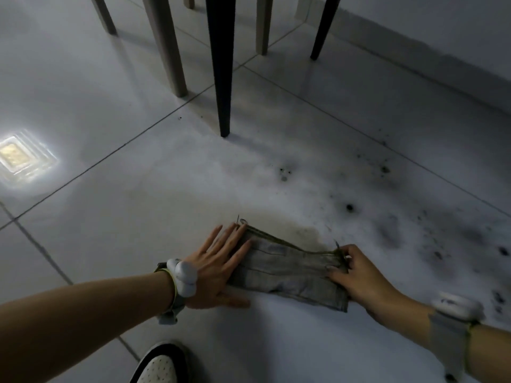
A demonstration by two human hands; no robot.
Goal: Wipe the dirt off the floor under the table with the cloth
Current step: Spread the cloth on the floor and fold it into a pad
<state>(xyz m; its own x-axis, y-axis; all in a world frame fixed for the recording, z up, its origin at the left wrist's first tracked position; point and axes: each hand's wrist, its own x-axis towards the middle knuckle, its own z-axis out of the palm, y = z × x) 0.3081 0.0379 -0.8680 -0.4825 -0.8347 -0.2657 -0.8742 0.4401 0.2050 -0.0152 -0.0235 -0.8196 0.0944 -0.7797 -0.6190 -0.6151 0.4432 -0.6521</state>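
A folded grey cloth (287, 272) with a frayed green far edge lies flat on the white tiled floor (138, 211). My left hand (221, 269) presses flat on its left end, fingers spread. At the cloth's right end, my right hand (356, 275) has its fingers curled on the far corner. A brownish smear (307, 233) sits just beyond the cloth. Dark specks and smudges of dirt (392, 233) spread over the tiles to the right and far right.
A black table leg (222, 78) stands on the floor ahead of the cloth, a second one (322, 31) further back right. Beige chair legs (168, 51) stand to the left. A wall with skirting (414, 64) runs along the right. My shoe (160, 366) is at the bottom.
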